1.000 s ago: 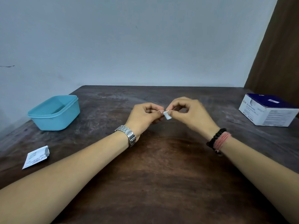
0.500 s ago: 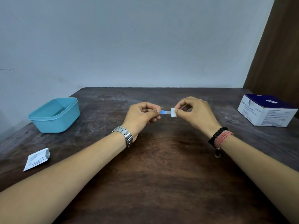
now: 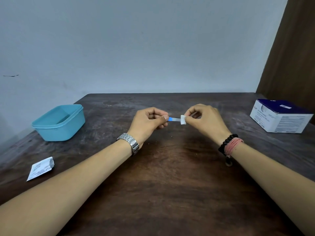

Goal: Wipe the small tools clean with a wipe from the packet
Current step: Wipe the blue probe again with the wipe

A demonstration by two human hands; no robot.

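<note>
Above the middle of the dark wooden table (image 3: 170, 193), my left hand (image 3: 149, 122) pinches the blue end of a small thin tool (image 3: 173, 119). My right hand (image 3: 205, 120) pinches a folded white wipe (image 3: 183, 119) round the tool's other, pale end. A short stretch of the tool shows between the two hands. A torn white wipe packet (image 3: 40, 168) lies flat near the table's left front.
A light blue plastic tub (image 3: 59, 123) stands at the left of the table. A white and dark blue cardboard box (image 3: 279, 116) sits at the right edge. A grey wall rises behind the table and a brown panel stands at the far right.
My hands have drawn apart. The wipe in my right hand has slid along the tool away from my left hand, baring more of the tool's blue and pale length.
</note>
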